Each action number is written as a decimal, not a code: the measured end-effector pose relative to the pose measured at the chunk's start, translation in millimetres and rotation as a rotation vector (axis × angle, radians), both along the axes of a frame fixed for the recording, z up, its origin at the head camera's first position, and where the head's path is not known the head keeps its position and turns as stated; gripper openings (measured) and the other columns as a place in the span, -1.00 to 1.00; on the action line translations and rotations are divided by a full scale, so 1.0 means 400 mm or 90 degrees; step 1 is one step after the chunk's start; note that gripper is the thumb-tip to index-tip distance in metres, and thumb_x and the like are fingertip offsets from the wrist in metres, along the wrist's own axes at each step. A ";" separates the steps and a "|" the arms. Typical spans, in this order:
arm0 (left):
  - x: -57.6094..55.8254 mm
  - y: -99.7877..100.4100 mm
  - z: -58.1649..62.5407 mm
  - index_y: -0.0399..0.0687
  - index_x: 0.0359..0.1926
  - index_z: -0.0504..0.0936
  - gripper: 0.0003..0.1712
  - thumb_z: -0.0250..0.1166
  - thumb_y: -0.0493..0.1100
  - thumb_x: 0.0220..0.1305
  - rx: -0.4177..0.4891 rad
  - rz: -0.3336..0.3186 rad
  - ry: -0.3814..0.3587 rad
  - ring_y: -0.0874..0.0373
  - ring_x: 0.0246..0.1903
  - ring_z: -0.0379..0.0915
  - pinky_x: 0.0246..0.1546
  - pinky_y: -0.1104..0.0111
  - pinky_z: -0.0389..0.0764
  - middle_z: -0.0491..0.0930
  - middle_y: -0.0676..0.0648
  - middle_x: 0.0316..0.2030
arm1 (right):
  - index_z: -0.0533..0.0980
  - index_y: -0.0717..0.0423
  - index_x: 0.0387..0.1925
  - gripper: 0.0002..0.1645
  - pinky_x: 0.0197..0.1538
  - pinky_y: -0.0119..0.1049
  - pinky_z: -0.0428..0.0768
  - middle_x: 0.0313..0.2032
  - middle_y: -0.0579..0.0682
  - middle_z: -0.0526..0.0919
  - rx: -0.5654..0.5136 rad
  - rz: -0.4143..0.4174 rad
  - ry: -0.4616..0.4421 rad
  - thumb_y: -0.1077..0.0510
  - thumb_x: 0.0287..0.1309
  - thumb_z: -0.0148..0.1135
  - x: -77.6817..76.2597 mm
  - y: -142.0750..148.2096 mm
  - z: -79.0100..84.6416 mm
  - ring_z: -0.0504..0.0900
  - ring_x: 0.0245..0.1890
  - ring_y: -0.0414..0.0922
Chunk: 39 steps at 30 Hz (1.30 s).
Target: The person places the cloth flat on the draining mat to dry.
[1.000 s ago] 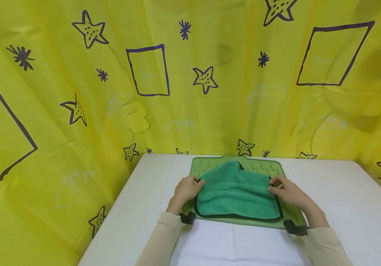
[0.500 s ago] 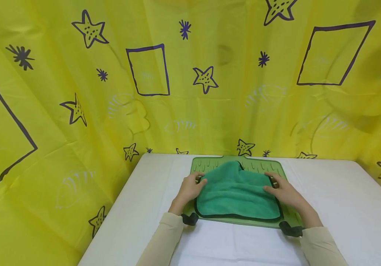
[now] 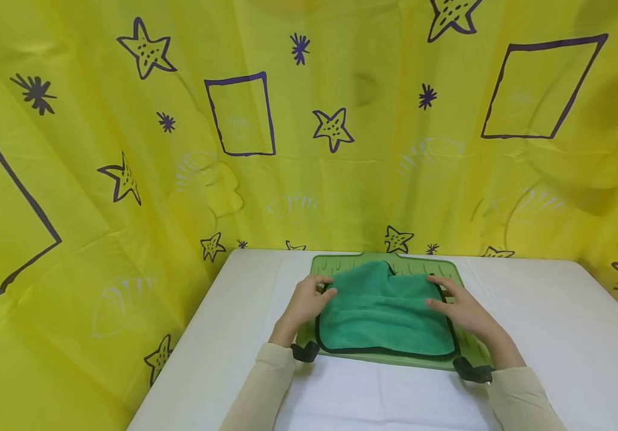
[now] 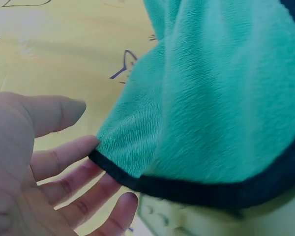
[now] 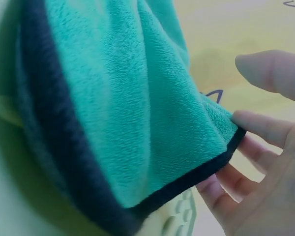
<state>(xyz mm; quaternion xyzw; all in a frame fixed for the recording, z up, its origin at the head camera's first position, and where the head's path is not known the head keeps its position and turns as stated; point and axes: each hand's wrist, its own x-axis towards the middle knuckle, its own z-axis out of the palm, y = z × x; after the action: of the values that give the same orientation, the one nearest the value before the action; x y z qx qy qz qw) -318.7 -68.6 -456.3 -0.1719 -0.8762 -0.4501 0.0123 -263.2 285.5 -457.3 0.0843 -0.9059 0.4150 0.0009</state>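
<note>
A green plush towel (image 3: 384, 320) with dark edging lies rumpled over a light green ridged mat (image 3: 336, 263), its back part raised in a hump. My left hand (image 3: 306, 300) is at the towel's left side; in the left wrist view its fingers (image 4: 71, 150) extend along and behind the dark border, thumb held apart. On the opposite side, my right hand (image 3: 466, 310) has its fingers (image 5: 265, 129) against the towel's edge near a corner, and the thumb stands clear of the fabric. Whatever lies beneath the towel is hidden.
The mat rests on a white-covered table (image 3: 546, 311). A yellow curtain (image 3: 298, 179) printed with stars and squares rises behind the table and along its left side. Black straps (image 3: 306, 352) circle both wrists.
My right hand has shifted slightly left and its thumb and fingers, earlier close together at the towel's edge, have spread. The left hand's fingers have also spread. The towel's right back corner sits slightly higher.
</note>
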 end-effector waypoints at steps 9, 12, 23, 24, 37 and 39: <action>-0.004 -0.022 0.021 -0.18 0.13 0.70 -0.64 0.31 -0.11 0.42 -0.037 -0.020 0.051 -0.06 -0.03 0.61 -0.20 0.25 0.64 0.62 -0.18 0.14 | 0.23 0.28 0.48 -0.29 0.05 0.21 0.58 0.46 0.36 0.15 0.001 0.017 0.051 0.04 0.47 0.17 0.008 0.016 0.028 0.36 0.25 0.39; -0.003 -0.020 0.014 -0.18 0.09 0.72 -0.66 0.30 -0.10 0.43 -0.056 -0.021 0.018 0.05 -0.17 0.59 -0.29 0.31 0.59 0.64 -0.17 0.10 | 0.22 0.34 0.46 -0.28 0.05 0.19 0.58 0.43 0.42 0.17 0.018 0.014 0.014 0.02 0.48 0.15 0.010 0.020 0.019 0.38 0.23 0.41; -0.002 -0.005 -0.021 -0.16 -0.29 0.81 -0.75 0.31 -0.09 0.39 -0.102 0.031 -0.021 0.18 -0.41 0.52 -0.44 0.36 0.48 0.73 -0.03 -0.40 | 0.31 0.53 0.33 -0.30 0.22 0.33 0.48 0.32 0.60 0.28 0.046 0.018 -0.051 0.01 0.48 0.13 0.007 0.029 -0.014 0.31 0.30 0.58; -0.002 -0.004 -0.022 -0.15 -0.37 0.80 -0.73 0.31 -0.09 0.39 -0.105 0.043 -0.021 0.19 -0.47 0.45 -0.50 0.38 0.41 0.67 0.00 -0.49 | 0.32 0.53 0.32 -0.31 0.23 0.32 0.48 0.32 0.59 0.30 0.046 0.016 -0.049 0.02 0.49 0.13 0.007 0.030 -0.014 0.32 0.30 0.57; -0.036 0.014 -0.006 -0.04 -0.23 0.68 -0.82 0.31 -0.04 0.38 -0.112 0.196 0.022 0.13 -0.55 0.53 -0.57 0.30 0.46 0.69 -0.01 -0.47 | 0.18 0.47 0.43 -0.28 0.09 0.07 0.59 0.27 0.48 0.39 -0.010 -0.036 -0.042 -0.03 0.58 -0.03 0.005 0.074 -0.007 0.46 0.20 0.38; -0.059 0.013 -0.004 -0.04 -0.22 0.71 -0.82 0.31 -0.04 0.39 -0.128 0.197 0.022 0.11 -0.51 0.56 -0.55 0.29 0.49 0.73 -0.02 -0.41 | 0.18 0.48 0.42 -0.28 0.03 -0.02 0.60 0.23 0.48 0.41 -0.018 -0.050 -0.044 -0.04 0.59 -0.04 0.001 0.086 -0.005 0.53 0.13 0.33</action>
<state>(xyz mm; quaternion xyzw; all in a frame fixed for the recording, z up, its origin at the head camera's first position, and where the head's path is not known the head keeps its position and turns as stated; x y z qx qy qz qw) -342.3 -63.3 -457.7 -0.0430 -0.9325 -0.3498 0.0793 -262.6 319.9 -459.2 0.0345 -0.9019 0.4303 -0.0133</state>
